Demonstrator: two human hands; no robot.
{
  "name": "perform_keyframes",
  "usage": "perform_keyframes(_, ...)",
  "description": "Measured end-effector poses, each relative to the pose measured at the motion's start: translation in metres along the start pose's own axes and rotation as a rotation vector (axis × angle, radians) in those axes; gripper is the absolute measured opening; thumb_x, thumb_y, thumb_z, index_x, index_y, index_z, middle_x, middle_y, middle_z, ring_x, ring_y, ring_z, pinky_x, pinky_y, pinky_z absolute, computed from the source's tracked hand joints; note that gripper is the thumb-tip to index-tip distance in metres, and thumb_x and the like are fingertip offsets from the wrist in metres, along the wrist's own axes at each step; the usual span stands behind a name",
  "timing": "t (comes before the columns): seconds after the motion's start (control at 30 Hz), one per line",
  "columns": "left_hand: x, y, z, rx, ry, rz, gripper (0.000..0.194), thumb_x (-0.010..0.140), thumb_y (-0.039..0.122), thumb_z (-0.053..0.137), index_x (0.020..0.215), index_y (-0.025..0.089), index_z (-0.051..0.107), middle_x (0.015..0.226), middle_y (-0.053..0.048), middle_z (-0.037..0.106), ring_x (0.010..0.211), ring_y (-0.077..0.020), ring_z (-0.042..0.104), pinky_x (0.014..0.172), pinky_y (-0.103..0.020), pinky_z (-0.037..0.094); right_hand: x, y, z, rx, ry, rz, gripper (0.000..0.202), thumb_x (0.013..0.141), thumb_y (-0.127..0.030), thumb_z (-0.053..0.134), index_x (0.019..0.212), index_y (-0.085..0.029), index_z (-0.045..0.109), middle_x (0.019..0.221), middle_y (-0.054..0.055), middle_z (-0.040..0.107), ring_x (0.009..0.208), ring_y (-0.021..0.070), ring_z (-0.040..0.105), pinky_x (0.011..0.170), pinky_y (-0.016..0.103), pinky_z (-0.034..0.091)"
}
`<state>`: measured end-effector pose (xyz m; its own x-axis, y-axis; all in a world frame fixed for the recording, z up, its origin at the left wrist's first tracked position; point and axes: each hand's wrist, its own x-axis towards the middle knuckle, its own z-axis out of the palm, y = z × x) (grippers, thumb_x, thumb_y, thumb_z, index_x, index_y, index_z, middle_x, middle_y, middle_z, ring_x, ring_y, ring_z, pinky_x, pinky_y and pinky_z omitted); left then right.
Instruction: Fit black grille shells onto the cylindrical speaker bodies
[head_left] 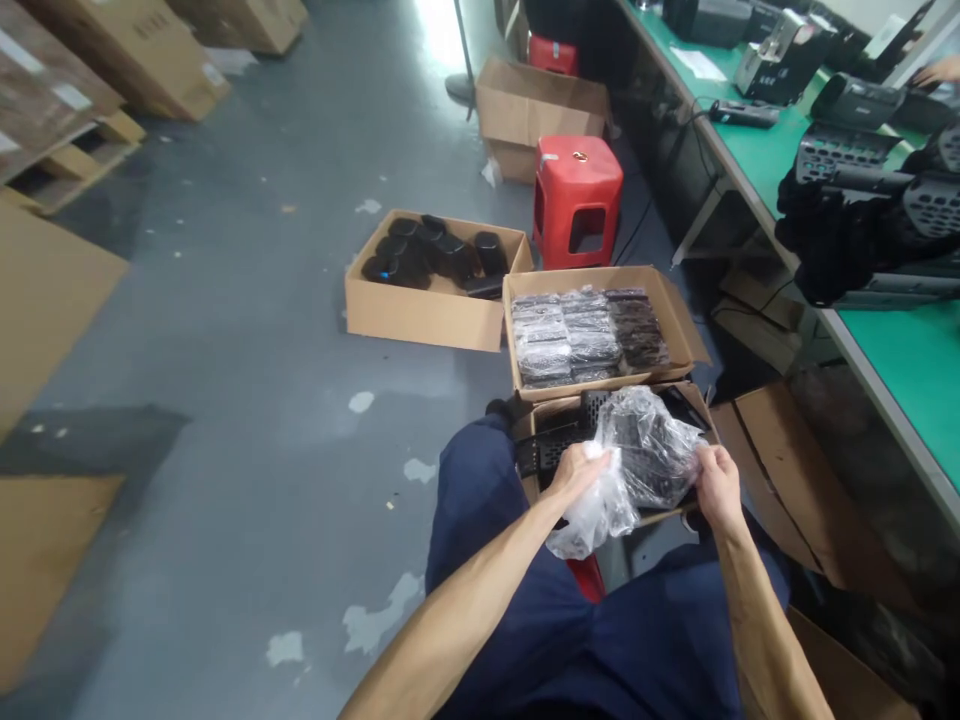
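Observation:
A clear plastic bag (656, 440) is stretched between my two hands, above a cardboard box near my knees. Crumpled plastic bunches under my left hand (581, 472), which is closed on the bag's left side. My right hand (718, 485) pinches the bag's right edge. Something dark shows through the film; I cannot tell whether it lies inside the bag or behind it. Black perforated parts (556, 445) fill the box (530, 487) below, partly hidden by the bag and my left hand.
Just beyond stands a carton (585, 387) of plastic-wrapped dark pieces. Another carton (424, 315) holds black casings. A red stool (577, 200) stands behind them. The green workbench (900, 370) at right carries black units, with a person's hand (937, 72) at its far end. Pallet boxes (142, 50) stand at upper left.

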<state>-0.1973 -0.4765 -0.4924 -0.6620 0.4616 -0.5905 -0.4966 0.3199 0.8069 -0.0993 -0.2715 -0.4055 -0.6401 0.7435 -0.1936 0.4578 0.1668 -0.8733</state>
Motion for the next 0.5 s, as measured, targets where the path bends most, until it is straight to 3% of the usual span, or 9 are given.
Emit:
perform_keyframes(0.1, -0.003, -0.008, -0.005, 0.093, 0.014, 0.024, 0.028, 0.074, 0.035, 0.067, 0.053, 0.022, 0.054, 0.057, -0.002, 0.055, 0.073, -0.0259, 0.061, 0.068, -0.034, 0.041, 0.0, -0.001, 0.001, 0.024, 0.032, -0.009, 0.045, 0.086, -0.065, 0.059, 0.072, -0.026, 0.043, 0.06, -0.006, 0.048, 0.051, 0.0128, 0.041, 0.051, 0.026, 0.038)
perform_keyframes(0.23, -0.005, -0.015, -0.005, 0.126, 0.028, 0.044, 0.007, 0.065, 0.026, 0.071, 0.07, 0.023, 0.068, 0.072, -0.006, 0.068, 0.082, -0.0296, 0.065, 0.075, -0.036, 0.044, 0.0, -0.01, 0.004, -0.073, -0.022, -0.029, 0.048, 0.081, -0.064, 0.071, 0.069, -0.023, 0.05, 0.06, -0.005, 0.05, 0.054, 0.0122, 0.042, 0.052, 0.025, 0.036)
perform_keyframes(0.37, -0.006, -0.014, -0.009, 0.098, 0.106, 0.025, 0.027, 0.063, 0.028, 0.068, 0.09, 0.024, 0.071, 0.084, -0.008, 0.073, 0.086, -0.0321, 0.066, 0.074, -0.038, 0.045, 0.004, -0.019, 0.007, -0.139, -0.016, -0.09, 0.047, 0.086, -0.064, 0.066, 0.07, -0.023, 0.051, 0.059, -0.006, 0.048, 0.055, 0.0127, 0.042, 0.054, 0.027, 0.037)
perform_keyframes(0.5, -0.01, -0.007, -0.018, 0.032, 0.089, 0.056, 0.018, 0.069, 0.029, 0.061, 0.083, 0.023, 0.07, 0.077, -0.006, 0.071, 0.075, -0.0272, 0.063, 0.067, -0.036, 0.043, 0.013, -0.029, 0.001, -0.234, 0.03, -0.143, 0.044, 0.084, -0.062, 0.066, 0.069, -0.022, 0.053, 0.059, -0.005, 0.05, 0.057, 0.0138, 0.044, 0.056, 0.028, 0.036)
